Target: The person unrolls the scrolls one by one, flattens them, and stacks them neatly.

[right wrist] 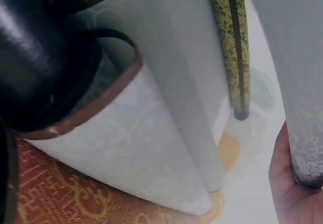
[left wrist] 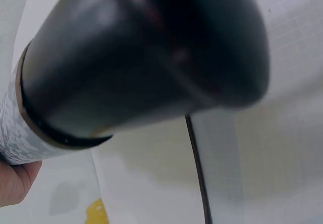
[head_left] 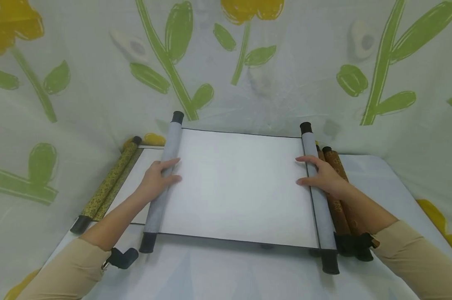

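A scroll with blank white paper is spread between two pale grey rollers with black end knobs. My left hand grips the left roller, thumb and forefinger reaching over onto the paper's side. The right roller is held the same way by my right hand. Close up in the left wrist view, a black knob covers much of the picture, and only part of the left hand shows. In the right wrist view the right hand wraps a grey patterned roller.
Behind the left arm lies a scroll with a yellow-green patterned roller. Brown-red patterned rollers lie by the right forearm. All rest on a white-covered table, before a flower-printed curtain.
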### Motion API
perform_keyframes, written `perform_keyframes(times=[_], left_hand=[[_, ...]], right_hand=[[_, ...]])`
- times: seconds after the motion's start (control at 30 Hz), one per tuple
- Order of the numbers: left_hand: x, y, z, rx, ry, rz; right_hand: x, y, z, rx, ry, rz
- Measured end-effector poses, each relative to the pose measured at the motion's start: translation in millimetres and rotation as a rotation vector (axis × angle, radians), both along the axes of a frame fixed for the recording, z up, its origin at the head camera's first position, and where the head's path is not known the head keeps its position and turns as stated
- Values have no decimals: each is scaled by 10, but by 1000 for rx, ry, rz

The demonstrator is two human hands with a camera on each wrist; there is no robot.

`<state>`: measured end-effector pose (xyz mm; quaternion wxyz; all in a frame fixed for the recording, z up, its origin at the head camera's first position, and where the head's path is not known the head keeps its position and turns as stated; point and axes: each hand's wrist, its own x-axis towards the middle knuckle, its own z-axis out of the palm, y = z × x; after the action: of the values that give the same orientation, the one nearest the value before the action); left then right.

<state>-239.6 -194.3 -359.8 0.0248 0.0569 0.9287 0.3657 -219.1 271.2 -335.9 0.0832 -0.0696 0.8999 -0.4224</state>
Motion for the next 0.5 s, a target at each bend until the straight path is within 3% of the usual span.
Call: perform_keyframes(times=[0.1, 0.23, 0.33, 0.5], left_hand=[[-19, -10, -5, 4, -32, 13], [-22, -33, 4, -2, -20, -2], [-18, -50, 18, -14, -1, -16], [-8, -83, 39, -28, -26, 1]], right_hand=[[-11, -12, 6, 13, 14, -15], [-14, 2, 35, 25, 12, -33], [-15, 31, 49, 22, 8, -19], [-16, 76, 46, 10, -19, 9]])
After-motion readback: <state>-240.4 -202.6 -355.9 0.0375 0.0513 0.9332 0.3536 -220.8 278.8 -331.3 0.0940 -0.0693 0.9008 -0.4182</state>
